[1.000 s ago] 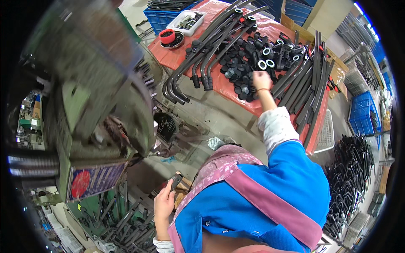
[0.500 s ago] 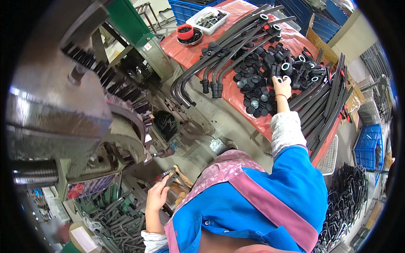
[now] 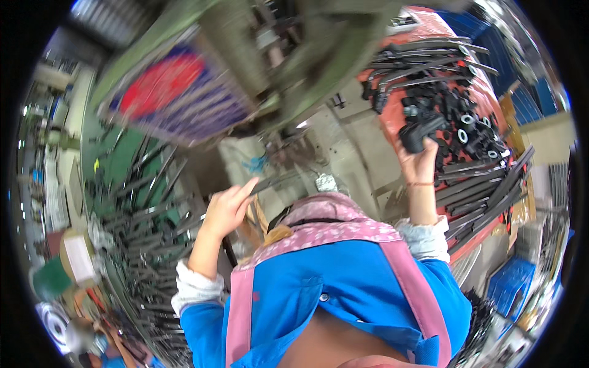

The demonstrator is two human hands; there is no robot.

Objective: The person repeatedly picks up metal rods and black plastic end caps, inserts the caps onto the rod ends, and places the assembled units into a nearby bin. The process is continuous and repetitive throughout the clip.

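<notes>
My right hand [image 3: 419,162] is closed around a black plastic fitting [image 3: 421,131], raised at the left edge of the red-covered table [image 3: 388,119]. Behind the fitting lies a heap of black plastic parts [image 3: 438,98], some with white rings. My left hand [image 3: 226,210] is in front of my body on the left, fingers bent together. A dark, slim tube [image 3: 279,181] extends rightward from its fingertips; motion blur hides its far end.
A large green machine [image 3: 307,92] fills the upper middle, its printed panel close to me. Several black curved tubes lie on the table, with more straight tubes [image 3: 472,196] at its near end. At left, a green bench [image 3: 126,156] carries many dark metal-looking bars. A blue crate [image 3: 510,283] stands right.
My view has swung left toward the machine and the bench. The right hand has come back from the heap with a black fitting. My left hand has risen, and the dark tube shows more plainly.
</notes>
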